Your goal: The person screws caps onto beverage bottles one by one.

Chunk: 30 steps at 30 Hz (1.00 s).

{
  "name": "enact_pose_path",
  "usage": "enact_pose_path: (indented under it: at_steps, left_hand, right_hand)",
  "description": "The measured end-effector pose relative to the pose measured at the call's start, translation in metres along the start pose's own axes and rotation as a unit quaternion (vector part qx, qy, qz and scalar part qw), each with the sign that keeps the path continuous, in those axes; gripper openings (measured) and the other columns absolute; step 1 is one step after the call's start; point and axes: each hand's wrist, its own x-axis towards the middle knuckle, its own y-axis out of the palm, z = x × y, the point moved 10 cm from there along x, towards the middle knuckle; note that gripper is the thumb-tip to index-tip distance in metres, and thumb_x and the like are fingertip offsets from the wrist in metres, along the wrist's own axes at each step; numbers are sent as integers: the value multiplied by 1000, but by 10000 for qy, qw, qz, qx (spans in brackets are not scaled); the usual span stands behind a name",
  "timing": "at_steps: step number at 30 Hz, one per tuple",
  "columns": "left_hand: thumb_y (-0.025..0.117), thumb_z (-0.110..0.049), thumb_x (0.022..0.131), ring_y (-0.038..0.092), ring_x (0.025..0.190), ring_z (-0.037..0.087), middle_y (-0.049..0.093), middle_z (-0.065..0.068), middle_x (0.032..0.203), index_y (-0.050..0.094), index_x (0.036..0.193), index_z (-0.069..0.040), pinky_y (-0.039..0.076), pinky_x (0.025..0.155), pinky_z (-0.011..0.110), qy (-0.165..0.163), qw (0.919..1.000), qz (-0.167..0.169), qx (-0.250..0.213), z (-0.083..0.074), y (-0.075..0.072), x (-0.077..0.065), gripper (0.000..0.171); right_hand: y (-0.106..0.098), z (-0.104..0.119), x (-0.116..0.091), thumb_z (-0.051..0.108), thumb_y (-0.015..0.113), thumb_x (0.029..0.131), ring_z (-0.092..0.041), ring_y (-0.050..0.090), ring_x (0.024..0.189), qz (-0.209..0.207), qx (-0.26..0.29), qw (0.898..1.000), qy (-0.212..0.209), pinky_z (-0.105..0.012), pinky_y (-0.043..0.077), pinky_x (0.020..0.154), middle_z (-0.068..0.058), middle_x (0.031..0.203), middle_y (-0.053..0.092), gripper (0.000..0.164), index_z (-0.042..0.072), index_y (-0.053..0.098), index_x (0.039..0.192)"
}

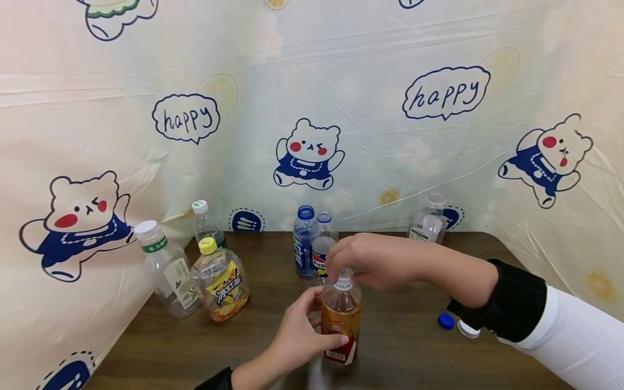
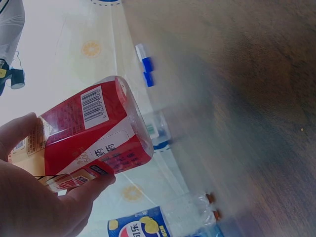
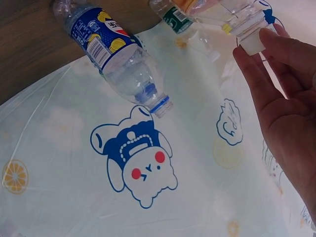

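Observation:
My left hand (image 1: 304,333) grips the body of a clear plastic drink bottle (image 1: 340,325) with an orange and red label. The bottle stands nearly upright in front of me. In the left wrist view, the thumb and fingers wrap its red label (image 2: 84,133), with the barcode showing. Over the bottle's top, my right hand (image 1: 368,261) pinches the white cap (image 3: 252,42) between thumb and fingers, at the neck. Most of the cap is hidden by the right hand in the head view.
A blue bottle (image 1: 304,244) and a blue-labelled clear bottle (image 1: 322,246) stand behind. To the left are a yellow-capped bottle (image 1: 224,287) and two white-capped bottles (image 1: 170,276) (image 1: 208,225). An uncapped bottle (image 1: 429,222) stands back right. Loose blue (image 1: 446,320) and white caps (image 1: 469,328) lie right.

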Motion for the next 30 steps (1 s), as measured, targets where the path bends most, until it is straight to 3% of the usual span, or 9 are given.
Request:
enact_pose_path:
  at_steps: [7, 14, 23, 30]
  left_hand:
    - [89, -15, 71, 54, 116, 25, 58, 5, 121, 50, 133, -11, 51, 94, 44, -84, 10000, 35, 30, 0, 0, 0, 73]
    - [88, -16, 71, 55, 115, 24, 58, 5, 120, 50, 133, -11, 51, 93, 45, -143, 9999, 43, 33, 1, 1, 1, 73]
    - [89, -18, 71, 55, 111, 23, 60, 4, 117, 52, 131, -10, 53, 90, 42, -21, 9998, 25, 201, 0, 3, 1, 71]
    - [89, -18, 71, 56, 110, 23, 60, 3, 115, 52, 131, -11, 53, 90, 43, -13, 9997, 32, 240, -1, 4, 0, 70]
  right_hand:
    - [2, -1, -1, -18, 68, 78, -9, 60, 103, 52, 4, 10000, 52, -20, 51, 87, 4, 107, 67, 33, 9, 72, 98]
    - [0, -5, -3, -14, 67, 81, -11, 60, 106, 11, -4, 9997, 233, -24, 51, 89, 1, 110, 67, 34, 8, 71, 106]
    - [2, -14, -7, 9, 73, 88, -4, 58, 80, -50, -318, 9979, 564, -16, 52, 71, 1, 96, 67, 19, 7, 72, 107]
    - [2, -16, -5, 19, 73, 89, -4, 54, 72, -281, -457, 9966, 620, -14, 50, 65, 5, 86, 65, 12, 10, 70, 97]
